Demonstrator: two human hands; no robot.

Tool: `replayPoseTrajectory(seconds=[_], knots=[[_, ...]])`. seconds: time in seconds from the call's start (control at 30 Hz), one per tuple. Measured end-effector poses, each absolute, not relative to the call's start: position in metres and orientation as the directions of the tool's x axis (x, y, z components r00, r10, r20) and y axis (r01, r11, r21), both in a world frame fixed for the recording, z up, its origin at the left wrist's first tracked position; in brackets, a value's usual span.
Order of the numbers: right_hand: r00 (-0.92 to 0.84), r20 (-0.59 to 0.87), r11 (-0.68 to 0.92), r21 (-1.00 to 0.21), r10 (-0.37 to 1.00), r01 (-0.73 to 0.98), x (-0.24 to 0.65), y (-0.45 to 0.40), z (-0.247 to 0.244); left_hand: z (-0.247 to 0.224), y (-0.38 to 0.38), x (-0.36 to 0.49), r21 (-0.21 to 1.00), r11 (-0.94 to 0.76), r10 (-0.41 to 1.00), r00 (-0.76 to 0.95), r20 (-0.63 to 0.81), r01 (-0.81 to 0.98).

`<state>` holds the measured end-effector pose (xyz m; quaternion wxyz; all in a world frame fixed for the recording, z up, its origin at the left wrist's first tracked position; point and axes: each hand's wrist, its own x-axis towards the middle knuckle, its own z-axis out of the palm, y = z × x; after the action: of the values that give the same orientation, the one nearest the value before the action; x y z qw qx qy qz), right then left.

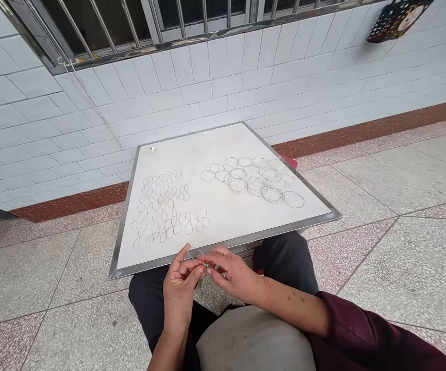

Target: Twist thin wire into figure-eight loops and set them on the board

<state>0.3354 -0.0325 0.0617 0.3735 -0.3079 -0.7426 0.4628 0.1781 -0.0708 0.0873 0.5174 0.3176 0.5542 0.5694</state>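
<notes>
Thin wire (204,259) pinched between 2 hands, just off the near edge of the metal-framed board (223,245).
Left hand (180,291) and right hand (235,274) both grip it in their fingertips; round wire rings (255,180) lie toward the board's right, figure-8 loops (164,206) toward its left.

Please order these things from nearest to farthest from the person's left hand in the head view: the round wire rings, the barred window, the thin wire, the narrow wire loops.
From the left hand:
1. thin wire, at the fingertips, by the board's near edge
2. narrow wire loops, on the board's left half
3. round wire rings, on the board's right half
4. barred window, in the tiled wall beyond the board
</notes>
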Motion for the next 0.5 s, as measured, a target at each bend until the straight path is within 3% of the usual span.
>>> replayPoseTrajectory(seconds=[0.1, 0.27, 0.5], knots=[[-0.535, 0.278, 0.383, -0.919, 0.798, 0.094, 0.334, -0.032, 0.055, 0.086, -0.07, 0.178, 0.967, 0.122, 0.94, -0.287, -0.185, -0.224], [-0.475, 0.306, 0.449, -0.865, 0.825, 0.223, 0.33, -0.029, 0.048, 0.08, -0.07, 0.179, 0.973, 0.114, 0.937, -0.305, -0.173, -0.202], [-0.525, 0.119, 0.166, -0.985, 0.843, 0.042, 0.331, -0.028, 0.056, 0.08, -0.069, 0.177, 0.974, 0.119, 0.92, -0.346, -0.182, -0.195]])
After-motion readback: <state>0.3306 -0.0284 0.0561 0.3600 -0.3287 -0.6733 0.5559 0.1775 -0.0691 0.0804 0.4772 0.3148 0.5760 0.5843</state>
